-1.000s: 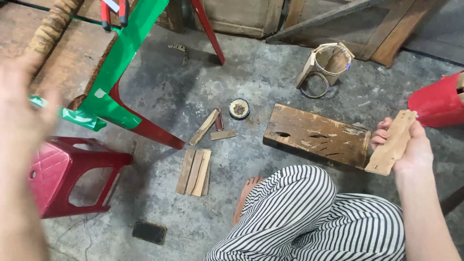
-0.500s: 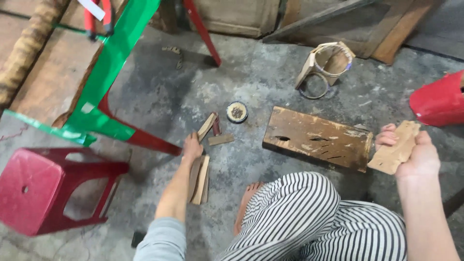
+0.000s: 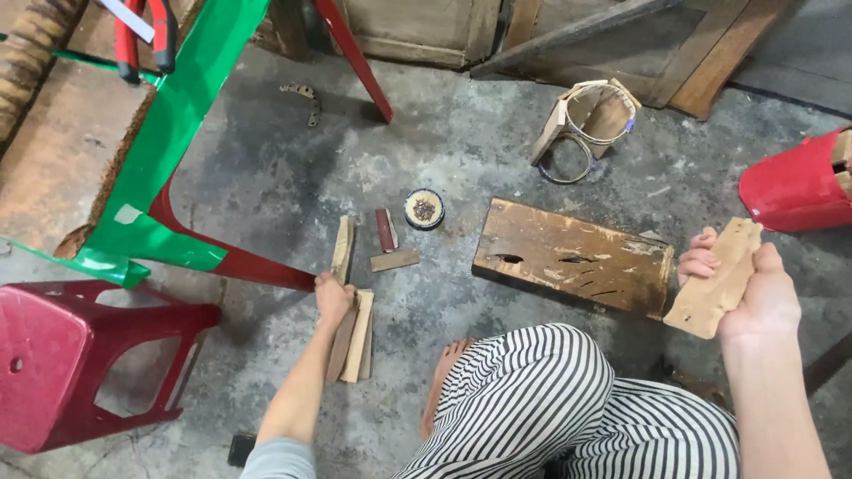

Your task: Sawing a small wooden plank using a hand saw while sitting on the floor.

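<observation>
The person is squatting on a grey concrete floor [image 3: 266, 186] in a cluttered workshop, a red stool [image 3: 80, 355] sitting well out to the left of the reaching arm. A thick plank [image 3: 572, 257] is lying flat between the two hands, its long axis running left to right. The left hand [image 3: 333, 297] is closing around the near end of a wood strip [image 3: 342, 248], which is stretching straight away from the grip, with a pile of strips [image 3: 355, 341] lying just under the wrist. The right hand [image 3: 754, 297] is staying well apart from these, fingers wrapped tight on a flat wood piece [image 3: 714, 279]. A small round tin [image 3: 424, 208] is sitting just beyond the left hand, to its right.
</observation>
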